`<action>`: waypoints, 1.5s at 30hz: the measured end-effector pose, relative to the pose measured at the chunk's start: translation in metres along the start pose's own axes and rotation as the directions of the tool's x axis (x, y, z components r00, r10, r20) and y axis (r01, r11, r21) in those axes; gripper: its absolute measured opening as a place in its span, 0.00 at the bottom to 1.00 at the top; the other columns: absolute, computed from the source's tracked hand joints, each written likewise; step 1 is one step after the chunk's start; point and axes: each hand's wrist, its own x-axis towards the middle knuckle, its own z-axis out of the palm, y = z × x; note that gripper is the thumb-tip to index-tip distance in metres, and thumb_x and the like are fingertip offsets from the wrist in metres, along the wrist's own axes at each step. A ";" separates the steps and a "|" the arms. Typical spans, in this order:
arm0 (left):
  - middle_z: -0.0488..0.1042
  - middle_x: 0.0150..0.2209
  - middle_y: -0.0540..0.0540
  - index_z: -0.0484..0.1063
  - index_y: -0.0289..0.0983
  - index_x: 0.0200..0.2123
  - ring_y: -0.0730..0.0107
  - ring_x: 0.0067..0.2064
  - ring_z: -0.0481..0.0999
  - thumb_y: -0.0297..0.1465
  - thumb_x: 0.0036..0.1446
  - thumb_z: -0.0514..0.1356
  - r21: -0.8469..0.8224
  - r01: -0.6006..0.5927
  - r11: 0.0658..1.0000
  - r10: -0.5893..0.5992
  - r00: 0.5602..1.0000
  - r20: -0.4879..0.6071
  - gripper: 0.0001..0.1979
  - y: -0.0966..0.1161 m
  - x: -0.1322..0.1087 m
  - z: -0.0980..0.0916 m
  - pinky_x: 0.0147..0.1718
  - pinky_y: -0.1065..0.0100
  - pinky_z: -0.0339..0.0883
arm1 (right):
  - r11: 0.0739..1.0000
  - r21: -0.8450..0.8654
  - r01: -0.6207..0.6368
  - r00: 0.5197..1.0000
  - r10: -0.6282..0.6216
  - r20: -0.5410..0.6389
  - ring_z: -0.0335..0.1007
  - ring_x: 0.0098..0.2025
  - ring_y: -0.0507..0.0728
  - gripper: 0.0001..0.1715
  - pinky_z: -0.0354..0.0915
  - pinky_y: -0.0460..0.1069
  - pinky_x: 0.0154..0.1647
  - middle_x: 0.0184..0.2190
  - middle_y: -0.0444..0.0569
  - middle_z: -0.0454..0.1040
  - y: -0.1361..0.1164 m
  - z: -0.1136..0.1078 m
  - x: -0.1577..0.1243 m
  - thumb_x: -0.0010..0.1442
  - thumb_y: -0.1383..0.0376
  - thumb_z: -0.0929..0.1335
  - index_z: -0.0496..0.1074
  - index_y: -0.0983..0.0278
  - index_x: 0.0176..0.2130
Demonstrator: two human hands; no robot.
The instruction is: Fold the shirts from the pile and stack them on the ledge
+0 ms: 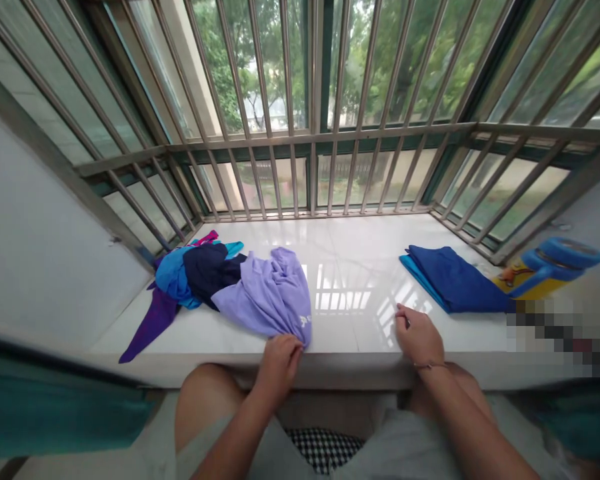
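A crumpled lavender garment [267,293] with a small white print lies on the white windowsill, left of the middle. My left hand [280,363] pinches its lower edge at the front of the sill. Beyond it, the garment touches a heap of clothes: a dark navy piece [210,270], a bright blue piece [173,275] and a purple piece [155,320]. My right hand [420,337] rests at the front of the sill with its fingers curled in, and no cloth shows in them. Folded blue clothes [453,277] lie beyond that hand to the right, apart from it.
A blue and yellow bottle [545,270] stands at the right end of the windowsill [345,327], beside the folded clothes. Metal window bars [310,139] close off the back and both sides. Teal curtains [60,407] hang at the lower left and right.
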 end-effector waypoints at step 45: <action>0.83 0.48 0.26 0.77 0.35 0.40 0.32 0.54 0.82 0.40 0.66 0.58 0.401 0.706 0.583 -0.695 0.689 -0.203 0.15 -0.204 0.058 -0.193 0.53 0.34 0.72 | 0.936 -0.344 0.075 0.951 0.037 0.308 0.83 0.37 0.64 0.23 0.63 0.53 0.38 0.36 0.59 0.84 -0.059 -0.029 -0.032 0.80 0.60 0.57 0.78 0.63 0.55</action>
